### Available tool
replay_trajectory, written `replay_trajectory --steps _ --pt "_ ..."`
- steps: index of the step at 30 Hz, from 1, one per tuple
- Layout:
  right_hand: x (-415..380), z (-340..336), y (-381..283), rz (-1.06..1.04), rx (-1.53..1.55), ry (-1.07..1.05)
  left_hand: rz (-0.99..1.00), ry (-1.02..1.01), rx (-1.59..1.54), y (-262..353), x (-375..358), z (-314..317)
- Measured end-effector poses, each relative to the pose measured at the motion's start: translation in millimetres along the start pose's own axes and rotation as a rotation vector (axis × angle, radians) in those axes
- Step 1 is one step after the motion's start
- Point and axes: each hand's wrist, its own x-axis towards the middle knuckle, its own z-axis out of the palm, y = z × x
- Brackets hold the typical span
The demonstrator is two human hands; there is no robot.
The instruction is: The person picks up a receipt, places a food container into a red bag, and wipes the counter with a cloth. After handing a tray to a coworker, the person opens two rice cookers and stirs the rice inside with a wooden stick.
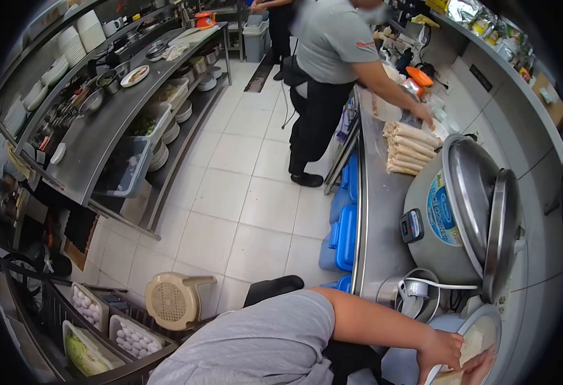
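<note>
My left hand reaches from a grey sleeve into a white tub at the lower right, its fingers curled downward. Beneath and beside the fingers is pale, cream-coloured stuff; its kind does not show clearly, nor does what the fingers hold. My right hand is close by at the bottom edge of the view, mostly cut off, with its fingertips against the same pale stuff. Just beyond the tub stands a steel pot with a white-handled utensil in it.
A large rice cooker and a steel lid stand on the steel counter, with stacked pale rolls behind. A co-worker reaches over the counter. Blue-lidded bins sit below. A stool and egg trays are at left.
</note>
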Motion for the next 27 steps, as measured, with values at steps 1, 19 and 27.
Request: replay_trajectory --steps 1,19,27 --pt "-22.1 0.0 11.4 0.151 -0.031 -0.063 0.011 -0.014 0.008 -0.1 0.3 -1.1" --pt "6.9 -64.1 49.8 0.440 0.207 -0.197 -0.062 -0.107 -0.004 6.9 3.3 -10.8" --pt "180.8 -162.2 95.7 -0.135 0.450 -0.062 -0.019 0.025 -0.045 -13.0 -0.7 18.2"
